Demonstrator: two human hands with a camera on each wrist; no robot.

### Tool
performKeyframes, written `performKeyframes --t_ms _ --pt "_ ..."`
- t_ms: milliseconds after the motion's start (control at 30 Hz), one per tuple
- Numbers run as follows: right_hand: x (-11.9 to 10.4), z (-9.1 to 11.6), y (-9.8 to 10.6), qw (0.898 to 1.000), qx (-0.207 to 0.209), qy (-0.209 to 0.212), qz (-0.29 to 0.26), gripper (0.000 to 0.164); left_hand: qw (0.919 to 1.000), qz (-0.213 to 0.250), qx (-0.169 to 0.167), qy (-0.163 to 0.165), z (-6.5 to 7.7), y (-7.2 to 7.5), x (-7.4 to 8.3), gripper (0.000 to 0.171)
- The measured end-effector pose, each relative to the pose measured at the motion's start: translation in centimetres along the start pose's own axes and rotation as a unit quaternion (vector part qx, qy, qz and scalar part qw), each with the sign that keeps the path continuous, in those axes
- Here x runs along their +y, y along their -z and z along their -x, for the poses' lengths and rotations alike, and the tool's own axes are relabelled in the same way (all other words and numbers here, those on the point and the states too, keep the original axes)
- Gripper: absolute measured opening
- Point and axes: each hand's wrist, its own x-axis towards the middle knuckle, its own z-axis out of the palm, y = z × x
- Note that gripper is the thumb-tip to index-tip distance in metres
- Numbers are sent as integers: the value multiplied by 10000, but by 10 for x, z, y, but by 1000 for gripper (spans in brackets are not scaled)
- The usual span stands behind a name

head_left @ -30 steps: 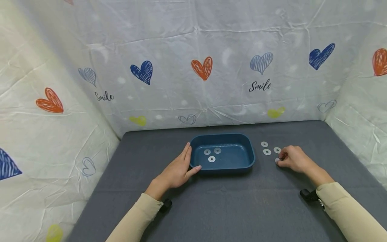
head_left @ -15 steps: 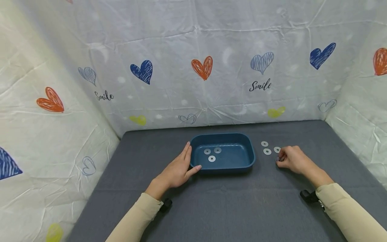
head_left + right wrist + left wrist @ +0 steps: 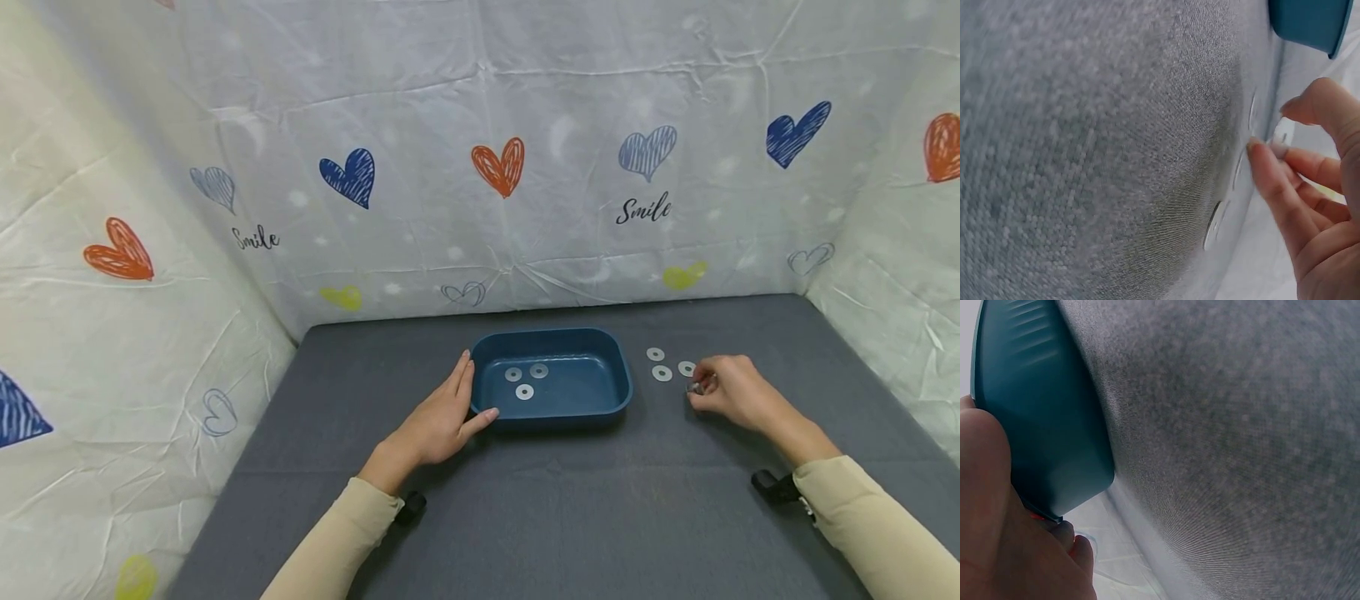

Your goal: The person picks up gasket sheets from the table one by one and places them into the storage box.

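My right hand (image 3: pixel 731 387) pinches a flat metal washer (image 3: pixel 1283 134) between thumb and fingers, just above the grey cloth. Near its fingertips, three more washers (image 3: pixel 662 373) lie flat on the table. A dark blue rectangular tray (image 3: pixel 555 415) stands left of them, with three washers (image 3: pixel 524 392) on its floor. Against the tray's left end rests my left hand (image 3: pixel 435 425), its fingers straight along the side and its thumb at the front corner. The left wrist view has the tray's outer wall (image 3: pixel 1047 425) close beside this hand.
Grey cloth (image 3: pixel 570 525) covers the table. A white curtain (image 3: pixel 420 242) printed with hearts hangs behind it and along both sides. Each wrist carries a black strap (image 3: pixel 776 486).
My right hand has lifted slightly, picking the washer up off the cloth and tilting it between the fingertips. The left hand and the tray have stayed in place.
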Motion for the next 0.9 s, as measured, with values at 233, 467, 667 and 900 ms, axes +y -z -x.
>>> performKeyframes --t_ms 233,467,667,900 --pt "-7 2 2 9997 226 117 -70 10 10000 -15 27 8 0 -2 -1 97" --pt "-12 2 2 9991 337 226 -89 10 10000 5 36 15 0 -2 -1 97" --pt "-19 2 4 9989 363 293 -98 11 10000 -21 57 10 0 -1 0 98" --pt "-31 -2 8 9980 328 523 -115 12 10000 -16 53 -22 1 -1 0 96"
